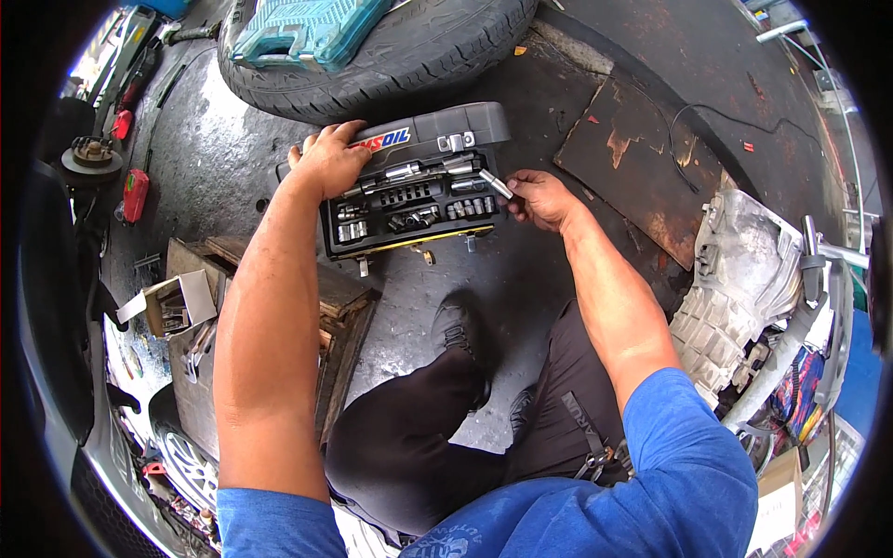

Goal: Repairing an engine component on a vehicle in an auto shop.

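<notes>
A black socket-set case [406,197] lies on the floor before me with its lid raised and partly overhanging the trays. Rows of chrome sockets [470,208] and several long silver pieces fill its slots. Over the top of the case lid [433,130] my left hand [327,160] is curled, gripping it near the left end. At the case's right end my right hand [541,200] pinches a long silver socket [497,184] between thumb and fingers. That socket tilts toward the tray, its near end hidden by the fingers.
A tyre [391,65] lies beyond the case, with a teal plastic case [312,33] on it. A rusty metal plate [642,172] and a grey metal housing [735,279] are at right. At left stand a wooden crate [200,372] and an open carton [191,298].
</notes>
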Tool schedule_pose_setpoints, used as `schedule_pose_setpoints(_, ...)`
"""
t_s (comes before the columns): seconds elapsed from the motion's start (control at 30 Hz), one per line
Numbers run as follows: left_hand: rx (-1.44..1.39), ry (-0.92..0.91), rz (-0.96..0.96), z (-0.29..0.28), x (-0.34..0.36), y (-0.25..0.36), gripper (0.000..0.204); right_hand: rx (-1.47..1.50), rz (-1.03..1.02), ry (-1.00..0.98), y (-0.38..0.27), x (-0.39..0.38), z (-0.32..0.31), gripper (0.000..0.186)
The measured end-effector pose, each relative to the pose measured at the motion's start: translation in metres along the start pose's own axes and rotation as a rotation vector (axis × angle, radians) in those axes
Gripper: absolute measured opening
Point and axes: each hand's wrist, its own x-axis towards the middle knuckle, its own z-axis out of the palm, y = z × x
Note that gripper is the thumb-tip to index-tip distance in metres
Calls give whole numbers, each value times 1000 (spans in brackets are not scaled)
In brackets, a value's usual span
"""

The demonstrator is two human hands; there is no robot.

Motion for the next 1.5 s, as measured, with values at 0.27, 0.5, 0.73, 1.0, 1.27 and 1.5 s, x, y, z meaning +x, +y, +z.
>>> schedule_pose_setpoints(0.27, -8, -5, 0, -1, 0, 1, 60, 269, -45, -160, 3, -15, -7, 19)
schedule_pose_setpoints(0.5, -3, -9, -9, -2, 0, -1, 60, 378, -58, -248, 3, -32, -13, 30)
schedule_pose_setpoints(0.73, -4, -5, -1, 0, 0, 2, 60, 40, 50, 37, 8, -24, -15, 11)
schedule_pose_setpoints(1.0, 10, -16, -21, -1, -4, -2, 60, -438, 254, 116, 18, -28, 10, 18)
schedule_pose_setpoints(1.27, 9, -35, -25, -1, -1, 3, 60, -1146, -200, 87, 121, -3, 95, 43)
schedule_pose_setpoints(1.5, -6, -30, -22, -3, -4, -2, 59, -735, 127, 228, 112, 4, 150, 47)
